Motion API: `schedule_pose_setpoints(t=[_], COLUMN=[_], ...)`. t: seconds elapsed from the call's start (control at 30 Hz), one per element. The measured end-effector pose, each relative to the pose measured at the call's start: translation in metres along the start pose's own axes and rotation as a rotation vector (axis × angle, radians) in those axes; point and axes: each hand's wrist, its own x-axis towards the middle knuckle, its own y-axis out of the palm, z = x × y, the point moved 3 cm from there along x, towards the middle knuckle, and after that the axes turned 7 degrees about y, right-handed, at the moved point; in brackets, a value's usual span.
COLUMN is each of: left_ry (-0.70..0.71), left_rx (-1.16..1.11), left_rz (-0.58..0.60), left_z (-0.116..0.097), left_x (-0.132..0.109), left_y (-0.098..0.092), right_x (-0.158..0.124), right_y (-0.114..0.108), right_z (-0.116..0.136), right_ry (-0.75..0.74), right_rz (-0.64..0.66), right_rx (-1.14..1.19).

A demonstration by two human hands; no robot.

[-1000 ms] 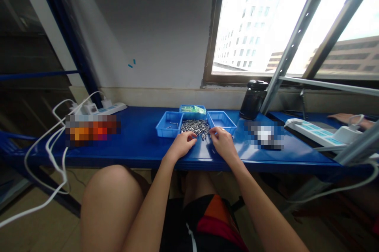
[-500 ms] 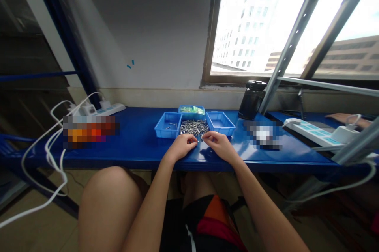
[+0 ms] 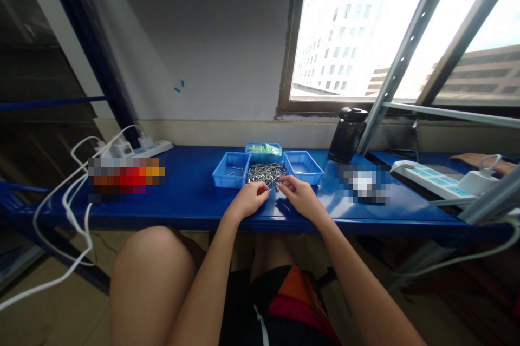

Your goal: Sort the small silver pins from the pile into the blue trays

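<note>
A heap of shiny metal screws point(image 3: 266, 174) lies between blue trays, just beyond my fingertips. My left hand point(image 3: 251, 200) rests low over the table's front, thumb and fingers pinched on what looks like a small screw. Close by on the right, my right hand point(image 3: 299, 194) has its fingertips drawn together at the near edge of the heap; whatever is between them is too small to make out. A few loose screws lie in the left blue tray point(image 3: 221, 179). The right blue tray point(image 3: 311, 178) stands beyond my right hand. A back tray point(image 3: 252, 156) holds a green packet point(image 3: 264, 149).
A black bottle point(image 3: 347, 135) stands on the blue table point(image 3: 182, 194) at the back right. White power strips point(image 3: 422, 181) and cables point(image 3: 67, 210) lie at both sides. Blurred-out items sit left and right. Another person's hand point(image 3: 473, 161) shows at the far right.
The view has shifted slightly. My right fingers have lifted and spread a little at the heap's edge; my left hand stays pinched in nearly the same place.
</note>
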Motion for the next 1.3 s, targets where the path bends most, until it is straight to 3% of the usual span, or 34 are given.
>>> schedule_pose_setpoints(t=[0.13, 0.4, 0.73, 0.93, 1.3], left_ry=[-0.001, 0.001, 0.045, 0.027, 0.035], left_rx=[0.009, -0.118, -0.168, -0.185, -0.062], left_rz=[0.015, -0.081, 0.001, -0.065, 0.045], left_z=[0.000, 0.001, -0.003, 0.001, 0.000], left_x=[0.000, -0.001, -0.002, -0.002, -0.003], left_y=[0.000, -0.004, -0.001, -0.002, 0.001], right_x=[0.001, 0.000, -0.001, -0.002, -0.004], right_y=[0.002, 0.007, 0.009, 0.007, 0.007], right_z=[-0.002, 0.000, 0.003, 0.006, 0.007], right_ry=[-0.023, -0.094, -0.146, -0.087, -0.092], right_rz=[0.033, 0.140, 0.178, 0.158, 0.179], right_rx=[-0.019, -0.127, -0.253, -0.178, -0.079])
